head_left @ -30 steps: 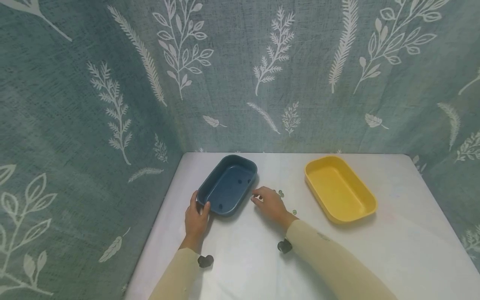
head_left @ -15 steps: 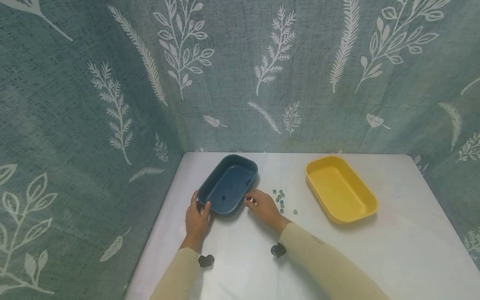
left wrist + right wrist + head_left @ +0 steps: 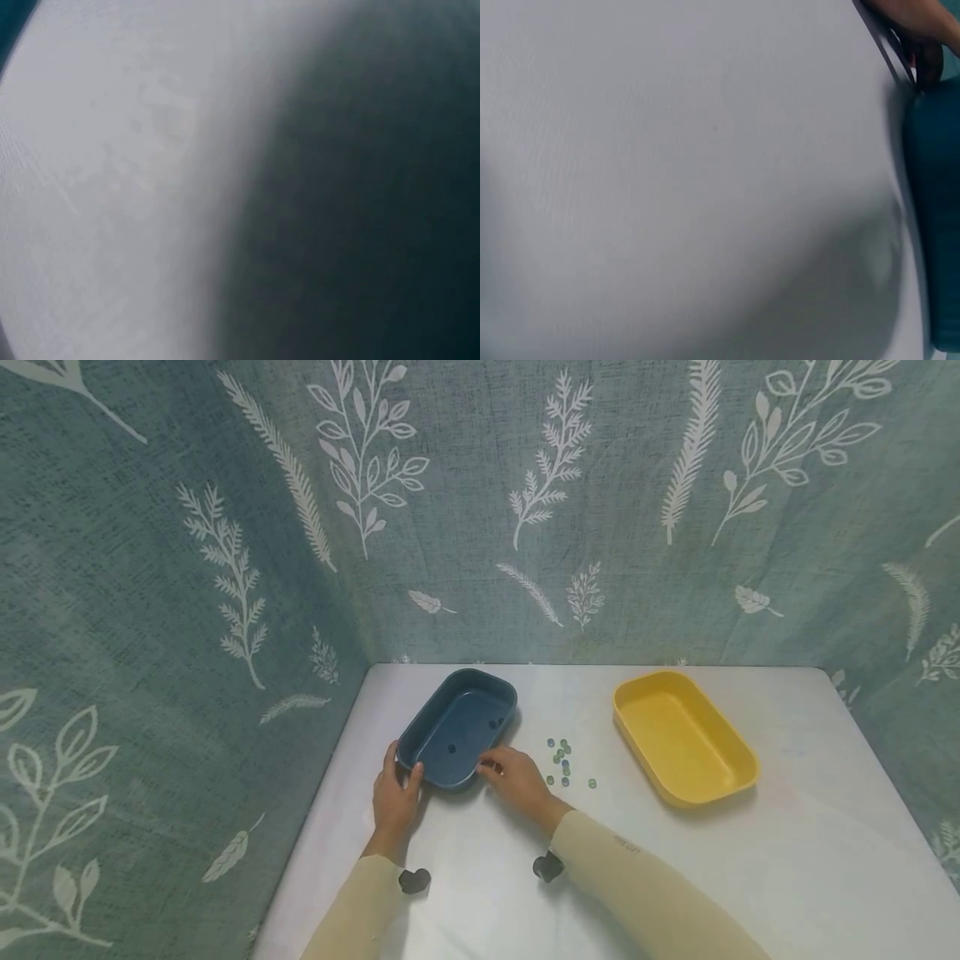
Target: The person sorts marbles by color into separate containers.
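Blue tray (image 3: pixel 459 728) is sitting on the surface (image 3: pixel 480 893). Left hand (image 3: pixel 395 793), thumb and fingers parted, is gripping its near-left corner; right hand (image 3: pixel 519 778), fingers bent, is showing at its right rim, hold unclear.

i am working in a booth-like, curtained corner, whether home or studio i cannot tell: grey-green cloth (image 3: pixel 465 510) printed with pale leaves (image 3: pixel 425 602) hangs on three sides of my white table (image 3: pixel 480 885).

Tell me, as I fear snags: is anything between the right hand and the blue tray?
Nothing visible: the right hand is at the edge of the blue tray. Small discs lie right of the hand.
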Demonstrator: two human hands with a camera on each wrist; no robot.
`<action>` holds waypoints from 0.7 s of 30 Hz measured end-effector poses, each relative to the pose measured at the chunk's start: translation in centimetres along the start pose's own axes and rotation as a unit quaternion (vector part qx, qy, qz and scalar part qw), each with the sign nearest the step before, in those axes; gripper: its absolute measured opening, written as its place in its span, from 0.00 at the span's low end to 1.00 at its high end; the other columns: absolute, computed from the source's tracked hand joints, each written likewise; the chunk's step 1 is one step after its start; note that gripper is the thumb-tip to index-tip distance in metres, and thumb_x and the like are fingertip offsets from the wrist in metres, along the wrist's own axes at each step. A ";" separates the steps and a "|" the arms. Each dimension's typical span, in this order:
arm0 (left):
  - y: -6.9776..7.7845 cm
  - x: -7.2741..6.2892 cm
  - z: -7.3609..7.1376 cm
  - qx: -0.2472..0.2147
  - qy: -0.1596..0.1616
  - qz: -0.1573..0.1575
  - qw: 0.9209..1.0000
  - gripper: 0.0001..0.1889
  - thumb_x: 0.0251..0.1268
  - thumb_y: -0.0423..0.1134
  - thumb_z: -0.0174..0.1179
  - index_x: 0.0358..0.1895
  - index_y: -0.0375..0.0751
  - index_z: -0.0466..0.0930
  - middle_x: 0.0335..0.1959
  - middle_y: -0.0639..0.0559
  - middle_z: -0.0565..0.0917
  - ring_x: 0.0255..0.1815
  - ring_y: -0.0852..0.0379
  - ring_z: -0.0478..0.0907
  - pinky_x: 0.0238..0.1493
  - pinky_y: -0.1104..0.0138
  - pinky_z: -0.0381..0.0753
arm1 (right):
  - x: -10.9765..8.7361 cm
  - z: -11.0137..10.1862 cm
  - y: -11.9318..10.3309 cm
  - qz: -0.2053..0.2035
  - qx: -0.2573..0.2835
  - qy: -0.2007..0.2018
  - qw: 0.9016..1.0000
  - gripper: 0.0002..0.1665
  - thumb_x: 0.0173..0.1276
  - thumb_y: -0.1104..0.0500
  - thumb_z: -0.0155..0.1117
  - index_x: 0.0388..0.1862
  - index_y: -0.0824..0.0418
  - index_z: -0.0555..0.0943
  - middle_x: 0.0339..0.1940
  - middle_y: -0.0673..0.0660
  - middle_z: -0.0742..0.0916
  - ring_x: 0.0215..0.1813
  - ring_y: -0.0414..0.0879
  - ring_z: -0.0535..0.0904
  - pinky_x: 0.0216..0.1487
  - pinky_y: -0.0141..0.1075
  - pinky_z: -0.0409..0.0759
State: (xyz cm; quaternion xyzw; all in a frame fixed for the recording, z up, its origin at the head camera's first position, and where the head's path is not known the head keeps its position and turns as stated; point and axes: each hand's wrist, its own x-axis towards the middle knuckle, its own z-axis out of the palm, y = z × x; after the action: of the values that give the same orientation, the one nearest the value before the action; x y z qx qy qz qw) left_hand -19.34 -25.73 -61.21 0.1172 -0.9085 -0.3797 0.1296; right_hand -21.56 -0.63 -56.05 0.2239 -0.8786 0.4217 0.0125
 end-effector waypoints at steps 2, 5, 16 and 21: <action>0.0 0.0 0.1 -0.001 0.003 0.002 1.000 0.36 0.70 0.59 0.53 0.77 0.59 0.50 0.73 0.46 0.63 0.70 0.38 0.61 0.68 0.43 0.56 | -0.1 0.2 -0.1 -0.006 0.004 0.004 1.000 0.15 0.70 0.52 0.63 0.51 0.57 0.83 0.42 0.47 0.85 0.40 0.38 0.78 0.42 0.32 0.78; 0.0 0.1 0.1 -0.001 0.006 0.007 1.000 0.36 0.70 0.59 0.53 0.77 0.58 0.51 0.73 0.45 0.63 0.70 0.38 0.62 0.68 0.43 0.57 | -0.2 0.6 -0.1 -0.012 0.009 0.008 1.000 0.15 0.70 0.52 0.63 0.50 0.57 0.83 0.42 0.47 0.85 0.41 0.38 0.78 0.43 0.32 0.78; 0.0 0.0 0.0 -0.002 0.009 0.016 1.000 0.36 0.70 0.58 0.54 0.76 0.56 0.51 0.72 0.43 0.65 0.68 0.36 0.63 0.66 0.42 0.58 | -0.7 1.4 -1.4 -0.008 0.035 0.000 0.999 0.14 0.70 0.53 0.62 0.50 0.57 0.82 0.41 0.47 0.85 0.42 0.39 0.79 0.44 0.33 0.79; -0.1 0.0 0.0 -0.002 0.008 0.022 1.000 0.36 0.70 0.58 0.54 0.76 0.57 0.51 0.71 0.41 0.66 0.67 0.35 0.64 0.65 0.41 0.60 | -0.8 1.8 -1.4 0.006 0.027 -0.007 1.000 0.15 0.70 0.51 0.63 0.51 0.56 0.83 0.41 0.47 0.86 0.41 0.38 0.79 0.43 0.33 0.79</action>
State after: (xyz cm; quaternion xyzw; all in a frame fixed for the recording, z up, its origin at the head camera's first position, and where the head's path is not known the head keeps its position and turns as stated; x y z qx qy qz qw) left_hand -19.34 -25.82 -61.31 0.0996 -0.9091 -0.3773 0.1459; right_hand -20.01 -2.42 -56.34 0.2223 -0.8682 0.4437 -0.0022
